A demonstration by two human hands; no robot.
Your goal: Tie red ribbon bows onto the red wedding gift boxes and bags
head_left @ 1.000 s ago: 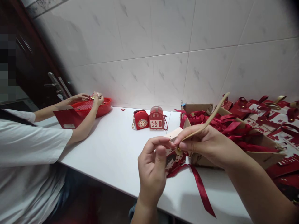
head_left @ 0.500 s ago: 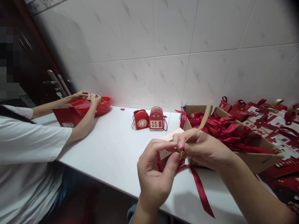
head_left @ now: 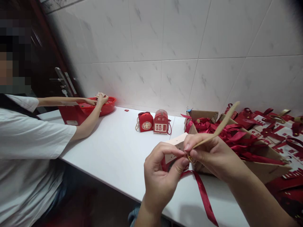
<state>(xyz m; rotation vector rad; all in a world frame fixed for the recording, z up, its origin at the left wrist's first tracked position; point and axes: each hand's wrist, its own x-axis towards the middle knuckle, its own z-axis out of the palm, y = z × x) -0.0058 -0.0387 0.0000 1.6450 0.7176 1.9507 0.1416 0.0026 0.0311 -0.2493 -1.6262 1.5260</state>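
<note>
My right hand (head_left: 213,154) is closed, pinching a gold ribbon (head_left: 224,124) whose free end sticks up to the right. Below its fingertips shows a small gold ring (head_left: 190,159). The thumb and forefinger of my left hand (head_left: 161,179) close together at the same ring, fingertips nearly meeting the right hand's. What exactly the left fingers pinch is partly hidden. Behind the left hand is a red box with a pale flap (head_left: 176,142), mostly covered by my fingers. A dark red ribbon (head_left: 204,197) trails from under my hands down across the table.
A cardboard box (head_left: 258,167) full of red ribbons (head_left: 239,135) stands right, beside many red-and-white gift boxes (head_left: 281,129). Two small red boxes (head_left: 145,122) stand near the wall. At left, a co-worker (head_left: 35,135) reaches into a red basket (head_left: 110,108) on the white table (head_left: 113,148).
The gold ribbon's free end now leans further right, and the gold ring shows more clearly. The view has shifted slightly. The co-worker's one hand has lowered into the basket.
</note>
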